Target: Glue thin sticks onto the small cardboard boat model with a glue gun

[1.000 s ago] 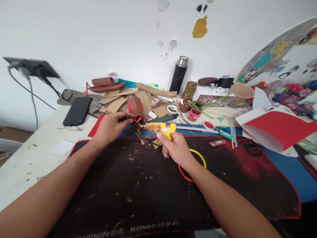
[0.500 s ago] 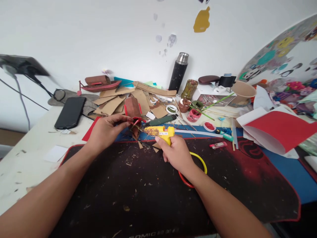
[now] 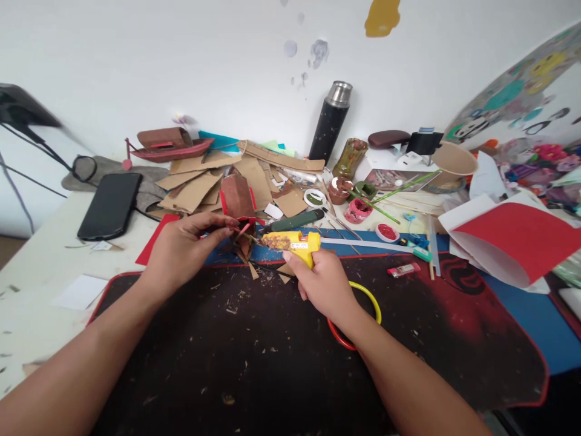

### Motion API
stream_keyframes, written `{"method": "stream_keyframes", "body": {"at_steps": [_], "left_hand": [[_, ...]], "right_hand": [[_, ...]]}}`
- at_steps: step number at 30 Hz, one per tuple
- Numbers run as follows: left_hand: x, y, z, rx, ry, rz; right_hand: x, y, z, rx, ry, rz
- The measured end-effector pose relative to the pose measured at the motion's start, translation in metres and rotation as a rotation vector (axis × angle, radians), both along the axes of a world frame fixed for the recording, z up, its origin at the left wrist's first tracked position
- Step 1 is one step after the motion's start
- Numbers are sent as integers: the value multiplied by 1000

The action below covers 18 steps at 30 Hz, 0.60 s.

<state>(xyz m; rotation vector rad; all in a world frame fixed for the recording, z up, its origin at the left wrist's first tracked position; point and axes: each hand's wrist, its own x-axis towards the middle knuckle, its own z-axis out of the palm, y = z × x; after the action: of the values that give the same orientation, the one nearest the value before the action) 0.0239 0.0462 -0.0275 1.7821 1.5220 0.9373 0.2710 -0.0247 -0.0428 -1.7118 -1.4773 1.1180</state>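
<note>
My right hand (image 3: pixel 324 281) grips a yellow hot glue gun (image 3: pixel 304 245), its nozzle pointing left and a long clear glue stick (image 3: pixel 363 243) running out of its back. At the left, my left hand (image 3: pixel 186 248) is closed in a pinch on a small thin piece close to the nozzle; a pink end (image 3: pixel 245 229) shows beside the fingertips. Just beyond the fingers lies a brown and red cardboard model part (image 3: pixel 238 197). Contact between nozzle and piece is too small to make out.
Cardboard scraps (image 3: pixel 195 191) and a red model boat (image 3: pixel 172 145) lie behind. A phone (image 3: pixel 110 206) is at the left. A black flask (image 3: pixel 331 124), open paint pots (image 3: pixel 358 209) and a green-handled knife (image 3: pixel 295 220) stand or lie behind the glue gun. A yellow and red ring (image 3: pixel 376 303) rests by my right wrist.
The view has shifted slightly, so background objects sit a little differently. My left hand appears slightly further left; both hands keep their holds.
</note>
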Motion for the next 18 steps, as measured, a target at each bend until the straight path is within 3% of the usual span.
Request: {"method": "stream_keyframes", "body": {"at_steps": [4,13,18], "left_hand": [[0,-1,1,-20,8,4],[-3,-1,-3,-13,44,12],[-2,-2,-2,-8,44,29]], "right_hand": [[-1,2,-2,43,-3,-4],[-1,4,-1,-59,-34,22],[-1,3,-4,-12,-7,6]]}}
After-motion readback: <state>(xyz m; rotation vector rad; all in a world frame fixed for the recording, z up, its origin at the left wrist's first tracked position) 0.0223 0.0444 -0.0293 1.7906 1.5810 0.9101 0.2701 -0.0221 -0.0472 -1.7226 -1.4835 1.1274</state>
